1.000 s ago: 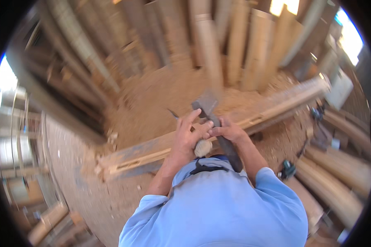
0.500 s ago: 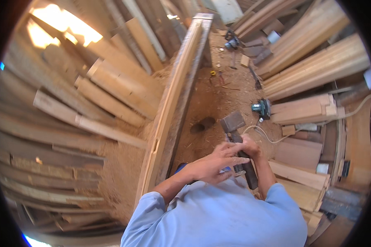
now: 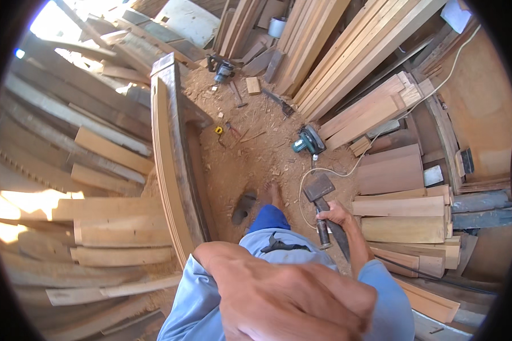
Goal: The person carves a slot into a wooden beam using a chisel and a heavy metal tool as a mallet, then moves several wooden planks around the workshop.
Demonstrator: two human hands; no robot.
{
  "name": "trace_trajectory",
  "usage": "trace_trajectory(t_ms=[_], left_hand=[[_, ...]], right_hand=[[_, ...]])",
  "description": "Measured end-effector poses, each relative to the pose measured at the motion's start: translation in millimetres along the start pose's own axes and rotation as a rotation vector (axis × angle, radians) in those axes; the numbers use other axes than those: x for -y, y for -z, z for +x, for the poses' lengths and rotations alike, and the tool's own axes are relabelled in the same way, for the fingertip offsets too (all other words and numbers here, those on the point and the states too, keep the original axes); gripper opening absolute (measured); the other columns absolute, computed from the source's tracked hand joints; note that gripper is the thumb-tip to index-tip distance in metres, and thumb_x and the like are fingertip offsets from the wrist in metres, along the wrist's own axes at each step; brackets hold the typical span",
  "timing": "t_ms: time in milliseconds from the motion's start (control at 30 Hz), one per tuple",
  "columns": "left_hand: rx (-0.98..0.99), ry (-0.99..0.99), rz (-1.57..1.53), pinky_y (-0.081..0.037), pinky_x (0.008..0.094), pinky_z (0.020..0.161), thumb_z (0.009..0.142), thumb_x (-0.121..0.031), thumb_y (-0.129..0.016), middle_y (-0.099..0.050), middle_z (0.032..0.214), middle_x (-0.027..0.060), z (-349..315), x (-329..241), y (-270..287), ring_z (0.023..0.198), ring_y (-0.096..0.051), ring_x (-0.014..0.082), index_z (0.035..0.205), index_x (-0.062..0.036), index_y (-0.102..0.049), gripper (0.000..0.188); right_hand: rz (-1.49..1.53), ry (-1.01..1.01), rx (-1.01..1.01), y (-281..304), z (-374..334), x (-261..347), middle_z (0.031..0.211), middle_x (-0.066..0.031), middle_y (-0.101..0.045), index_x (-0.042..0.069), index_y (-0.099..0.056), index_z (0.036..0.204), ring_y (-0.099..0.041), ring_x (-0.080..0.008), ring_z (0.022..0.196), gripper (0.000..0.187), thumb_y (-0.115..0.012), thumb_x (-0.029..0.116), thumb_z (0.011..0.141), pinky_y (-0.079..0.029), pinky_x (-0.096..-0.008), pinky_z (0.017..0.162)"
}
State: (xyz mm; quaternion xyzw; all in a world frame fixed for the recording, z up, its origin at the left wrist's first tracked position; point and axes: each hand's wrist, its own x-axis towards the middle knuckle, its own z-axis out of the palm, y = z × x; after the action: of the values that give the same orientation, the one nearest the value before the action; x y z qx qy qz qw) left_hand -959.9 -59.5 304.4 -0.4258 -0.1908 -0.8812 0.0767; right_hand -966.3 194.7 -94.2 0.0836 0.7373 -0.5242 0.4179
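My right hand (image 3: pixel 338 212) is closed round a dark wooden mallet (image 3: pixel 318 187) with a square head. Its handle slants down toward my side. In the same grip is a slim tool with a dark handle and metal end, which looks like a chisel (image 3: pixel 323 231). My left hand (image 3: pixel 301 295) is raised very large in front of my chest, bent at the wrist and blurred. Its fingers are hidden. To the left, a long grooved timber (image 3: pixel 168 176) lies on a dark wooden beam (image 3: pixel 188 165).
On the sawdust floor lie a green circular saw (image 3: pixel 307 140) with a pale cord, another power tool (image 3: pixel 221 68), a hammer (image 3: pixel 237 94), a yellow tape measure (image 3: pixel 218 130) and pliers (image 3: pixel 231 129). Stacked boards (image 3: pixel 401 219) line the right; more planks (image 3: pixel 119 221) lean at the left.
My left hand has left the mallet and come up close to my chest. The right hand keeps the mallet. My view has turned, so the beam now stands further left.
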Motion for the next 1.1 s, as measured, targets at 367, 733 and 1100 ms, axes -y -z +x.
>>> trace_trajectory(t_ms=[367,733,1100], left_hand=[[-0.441,0.692,0.406,-0.052,0.0295,0.076,0.103,-0.022,-0.06,-0.071,0.097,0.0089,66,2,303,0.084,-0.066,0.0136,0.109,-0.0018,-0.065,0.021],[-0.431,1.402,1.303,-0.055,0.0389,0.085,0.096,-0.021,-0.062,-0.072,0.101,0.0175,40,35,499,0.094,-0.07,0.0295,0.109,-0.0007,-0.066,0.025],[0.152,1.644,1.566,-0.048,0.0485,0.103,0.09,-0.033,-0.064,-0.065,0.127,0.0222,136,89,688,0.121,-0.06,0.041,0.133,-0.0108,-0.06,0.048]], right_hand=[[-0.415,-0.643,-0.314,79,42,-33,0.119,-0.0177,-0.072,0.003,-0.074,0.114,-0.069,-0.0282,0.106,0.074,-0.089,0.047,0.057,-0.054,-0.0405,0.091],[-0.67,-0.612,0.1,171,222,17,0.124,-0.0169,-0.07,0.013,-0.076,0.113,-0.065,-0.0333,0.116,0.067,-0.081,0.057,0.063,-0.05,-0.0399,0.1],[-0.681,-0.39,-0.001,291,428,286,0.114,-0.0245,-0.071,-0.003,-0.074,0.106,-0.07,-0.0356,0.106,0.064,-0.085,0.042,0.062,-0.055,-0.0419,0.091]])
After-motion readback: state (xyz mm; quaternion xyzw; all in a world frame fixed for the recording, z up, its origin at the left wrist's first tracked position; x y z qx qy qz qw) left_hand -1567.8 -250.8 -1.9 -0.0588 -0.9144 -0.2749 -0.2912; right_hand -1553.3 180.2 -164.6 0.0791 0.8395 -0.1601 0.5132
